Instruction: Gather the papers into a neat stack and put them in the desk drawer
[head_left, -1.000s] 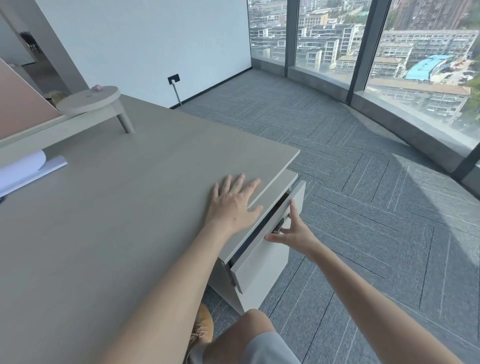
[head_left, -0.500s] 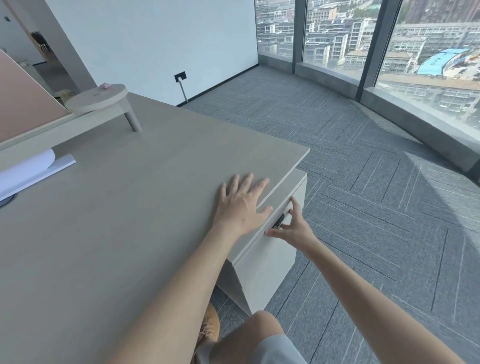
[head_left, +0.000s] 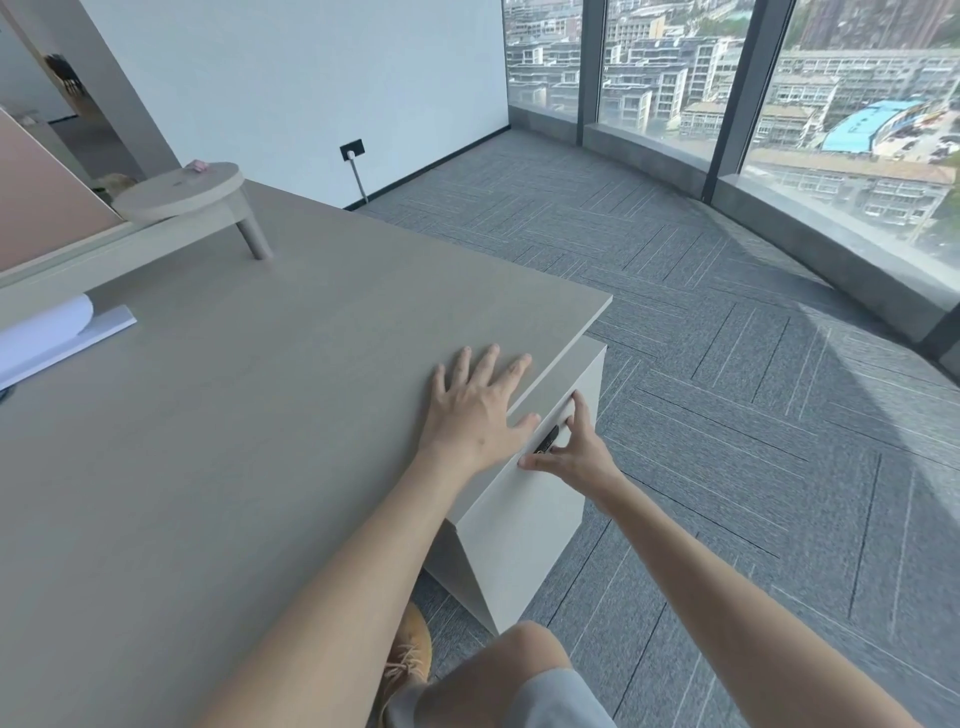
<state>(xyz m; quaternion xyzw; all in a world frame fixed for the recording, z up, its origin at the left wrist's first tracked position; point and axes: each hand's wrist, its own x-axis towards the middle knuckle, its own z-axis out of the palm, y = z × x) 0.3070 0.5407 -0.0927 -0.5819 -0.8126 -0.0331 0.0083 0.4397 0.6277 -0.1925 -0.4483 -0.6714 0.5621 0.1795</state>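
My left hand lies flat with fingers spread on the light wooden desk top, close to its right edge. My right hand rests open against the white front of the desk drawer, thumb and fingers spread around the dark handle. The drawer sits flush with its cabinet under the desk, so its inside is hidden. No papers lie near my hands. A white sheet, partly curled, rests at the desk's far left edge.
A low wooden shelf with a round end stands on a peg leg at the back of the desk. Grey carpet spreads to the right as far as tall windows. My knee and a tan shoe show below the desk.
The drawer has gone from partly pulled out to closed, with my right hand pushing its front in. My left hand has stayed flat on the desk.
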